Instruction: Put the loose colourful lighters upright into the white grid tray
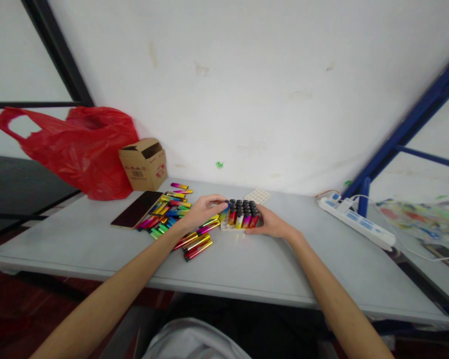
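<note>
Upright lighters (243,215) with black tops and shiny coloured bodies stand in rows in a white tray (232,229). My right hand (273,223) is closed around the tray's right end, thumb at the front. At the left end, my left hand (204,212) pinches a blue and yellow lighter (224,213), held upright over the tray's left side. Whether its bottom touches the tray cannot be made out. Many loose lighters (197,245) lie in a pile beneath and left of my left hand. Behind the filled tray lies another pale tray (258,196) with round hollows.
A dark flat panel, perhaps a tablet (137,209), lies left of the pile. Behind it stand an open cardboard box (144,167) and a red plastic bag (86,154). A white power strip (355,222) with cables is at the right, beside a blue metal frame (404,129).
</note>
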`<action>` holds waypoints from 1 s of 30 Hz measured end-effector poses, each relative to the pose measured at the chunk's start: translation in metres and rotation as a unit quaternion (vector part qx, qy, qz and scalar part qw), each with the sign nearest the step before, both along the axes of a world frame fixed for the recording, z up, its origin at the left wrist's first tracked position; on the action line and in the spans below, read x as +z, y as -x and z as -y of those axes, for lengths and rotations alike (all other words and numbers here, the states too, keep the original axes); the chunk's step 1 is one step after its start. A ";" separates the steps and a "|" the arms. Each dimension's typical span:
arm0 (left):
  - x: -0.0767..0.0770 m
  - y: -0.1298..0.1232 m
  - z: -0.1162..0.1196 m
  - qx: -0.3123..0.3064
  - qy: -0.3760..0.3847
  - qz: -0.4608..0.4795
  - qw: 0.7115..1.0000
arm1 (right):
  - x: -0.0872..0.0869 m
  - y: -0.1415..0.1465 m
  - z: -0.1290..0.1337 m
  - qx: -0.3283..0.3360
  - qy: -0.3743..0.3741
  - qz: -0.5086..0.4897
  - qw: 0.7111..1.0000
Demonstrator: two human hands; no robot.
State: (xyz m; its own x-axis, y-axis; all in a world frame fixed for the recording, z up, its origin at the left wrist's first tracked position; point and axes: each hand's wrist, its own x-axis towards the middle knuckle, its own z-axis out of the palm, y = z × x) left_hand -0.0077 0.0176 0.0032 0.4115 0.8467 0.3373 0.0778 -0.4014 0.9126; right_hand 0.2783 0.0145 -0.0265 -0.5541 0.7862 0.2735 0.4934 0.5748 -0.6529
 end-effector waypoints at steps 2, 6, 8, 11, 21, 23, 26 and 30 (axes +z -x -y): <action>-0.002 0.001 0.000 -0.016 0.004 -0.012 1.000 | 0.000 0.000 0.000 -0.001 0.001 0.001 1.000; -0.003 -0.001 0.005 -0.022 0.003 -0.043 0.999 | -0.001 -0.001 0.000 -0.001 -0.002 0.000 1.000; -0.002 -0.003 0.009 -0.010 -0.018 -0.063 0.998 | -0.001 -0.001 -0.001 -0.001 -0.006 0.001 1.000; 0.001 -0.006 0.012 0.004 -0.053 -0.087 0.995 | -0.002 -0.001 -0.001 0.000 -0.011 0.004 1.000; 0.003 -0.011 0.024 0.034 -0.148 -0.111 0.982 | -0.002 -0.001 -0.002 -0.003 -0.005 0.010 1.000; 0.003 -0.013 0.026 0.042 -0.162 -0.115 0.979 | -0.002 -0.002 -0.002 -0.007 -0.002 0.011 1.000; 0.002 -0.015 0.027 0.044 -0.182 -0.128 0.974 | -0.002 -0.002 -0.002 -0.009 -0.005 0.016 1.000; 0.003 -0.012 0.025 0.037 -0.177 -0.139 0.974 | -0.003 -0.003 -0.002 -0.008 -0.010 0.012 1.000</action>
